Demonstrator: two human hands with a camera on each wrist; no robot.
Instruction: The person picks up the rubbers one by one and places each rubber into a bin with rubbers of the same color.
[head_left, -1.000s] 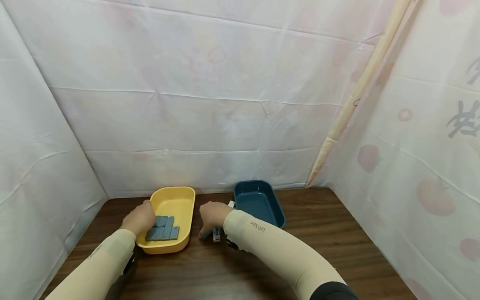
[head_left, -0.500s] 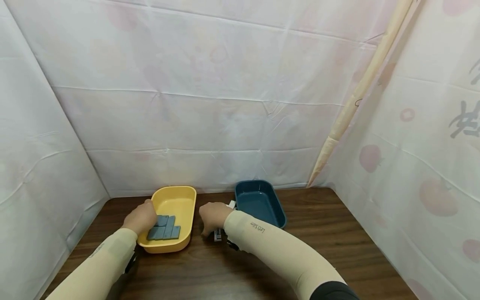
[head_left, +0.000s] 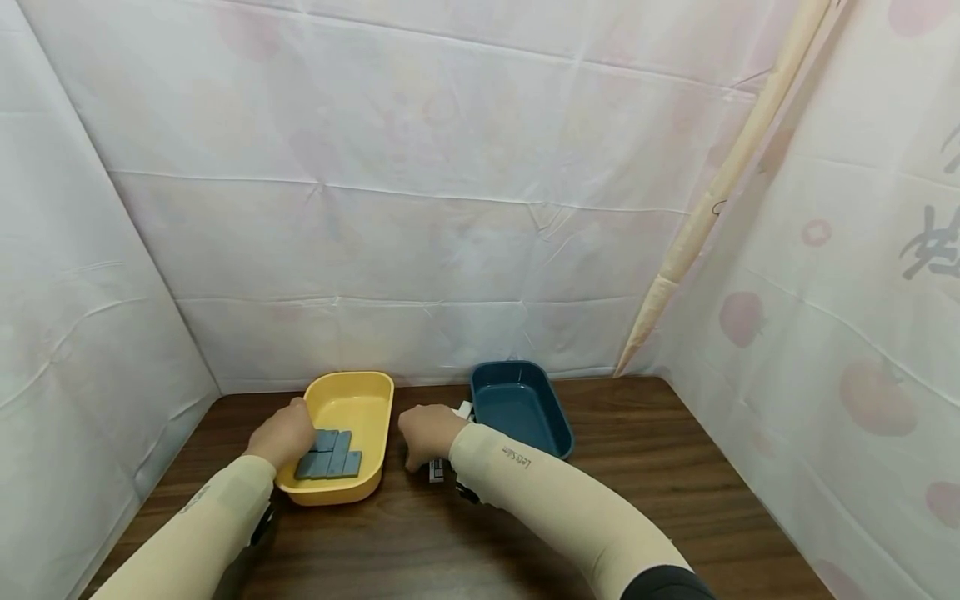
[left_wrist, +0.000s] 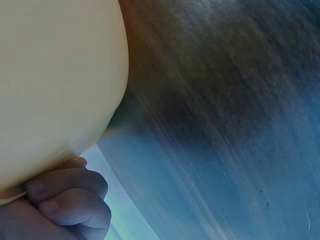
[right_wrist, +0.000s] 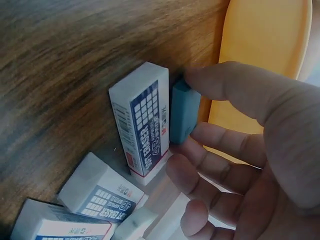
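Note:
My left hand [head_left: 282, 435] grips the left rim of a yellow tray [head_left: 356, 408], its fingers [left_wrist: 80, 207] curled at the edge in the left wrist view. Several flat grey-blue blocks [head_left: 318, 465] lie together in the near part of that tray. Just right of the tray, my right hand [head_left: 429, 432] is low over the table. Its thumb and fingers pinch a small blue-green block [right_wrist: 184, 112] by its ends in the right wrist view. Beside this block stands a boxed white eraser [right_wrist: 142, 125] with blue print. The head view hides the pinched block behind the hand.
More sleeved erasers [right_wrist: 100, 192] lie near the fingers, with an unsleeved pale piece [right_wrist: 134, 223] among them. A dark blue tray [head_left: 517, 404] stands at the back, right of the right hand. White printed cloth [head_left: 420, 250] closes off the wooden table's [head_left: 637, 475] back and sides.
My right thumb has drawn in slightly, and the blue-green block that showed beside it is now out of sight in the head view. The left hand keeps its place on the tray.

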